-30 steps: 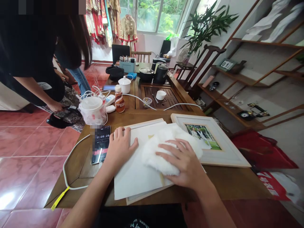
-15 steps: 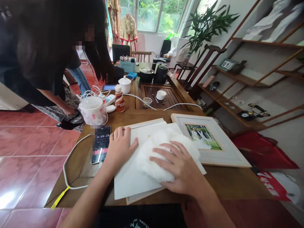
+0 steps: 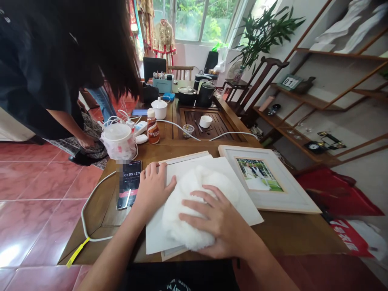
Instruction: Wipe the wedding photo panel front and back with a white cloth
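Observation:
A wad of fluffy white cloth point(image 3: 189, 218) lies bunched on a white sheet of board point(image 3: 156, 232). My right hand point(image 3: 214, 218) is over the cloth, its fingers spread and curved round the top and right side, gripping it loosely. My left hand point(image 3: 154, 184) rests flat on the board's left edge, open, thumb out toward the cloth. Under the board, a pale wooden frame point(image 3: 176, 253) shows at the far and near edges; the rest of it is covered. Beside the board on the right lies a framed photo point(image 3: 259, 173) of two people outdoors.
A phone point(image 3: 131, 182) showing a timer lies left of my left hand. Beyond stand a plastic tub point(image 3: 118, 139), a brown bottle point(image 3: 153, 129) and a tea tray point(image 3: 188, 117). A white cable point(image 3: 83, 214) loops along the table's left edge. A person point(image 3: 60, 72) bends over at left.
My right hand has slid the white cloth across the board, leftward and toward me. My left hand has stayed in place. The person at left has shifted slightly.

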A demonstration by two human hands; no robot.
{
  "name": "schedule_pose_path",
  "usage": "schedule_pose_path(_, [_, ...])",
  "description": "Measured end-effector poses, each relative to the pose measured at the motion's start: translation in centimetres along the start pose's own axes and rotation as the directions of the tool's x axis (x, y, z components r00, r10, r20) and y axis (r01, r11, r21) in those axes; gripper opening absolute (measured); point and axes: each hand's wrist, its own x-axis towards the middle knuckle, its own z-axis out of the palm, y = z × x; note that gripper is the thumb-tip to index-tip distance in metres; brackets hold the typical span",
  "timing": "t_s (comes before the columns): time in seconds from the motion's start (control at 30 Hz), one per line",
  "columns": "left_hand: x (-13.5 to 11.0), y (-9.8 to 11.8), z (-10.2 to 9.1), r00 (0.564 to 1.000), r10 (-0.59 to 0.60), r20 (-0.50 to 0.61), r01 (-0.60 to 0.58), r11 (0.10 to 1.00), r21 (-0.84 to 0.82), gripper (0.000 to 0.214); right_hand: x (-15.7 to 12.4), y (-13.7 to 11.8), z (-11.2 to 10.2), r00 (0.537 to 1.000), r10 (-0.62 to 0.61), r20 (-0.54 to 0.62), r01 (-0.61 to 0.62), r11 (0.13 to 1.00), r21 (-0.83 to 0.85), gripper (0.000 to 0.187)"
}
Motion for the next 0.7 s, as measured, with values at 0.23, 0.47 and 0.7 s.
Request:
schedule_pose_path(0.23, [-0.2,-0.2,-0.1,1.000,-0.004,0.010,0.003,1.000,0.028,0.034,-0.8,1.6,-0.3,0.974,0.197,-0.113,-0.200,0.980,-0.016,0.046])
schedule_pose_path(0.47, [0.2,0.1,0.0,1.000,0.015,-0.006,-0.015,0.999,0.033,0.034,0.1,-0.8,0.3,1.000,-0.008,0.003,0.008,1.000,0.005,0.051])
schedule_pose_path(0.7, [0.0,-0.1,0.0,1.000,0.000,0.002,0.000,1.000,0.008,0.034,-1.3,1.8,-0.1,0.961,0.244,-0.132,-0.252,0.967,-0.048,0.046])
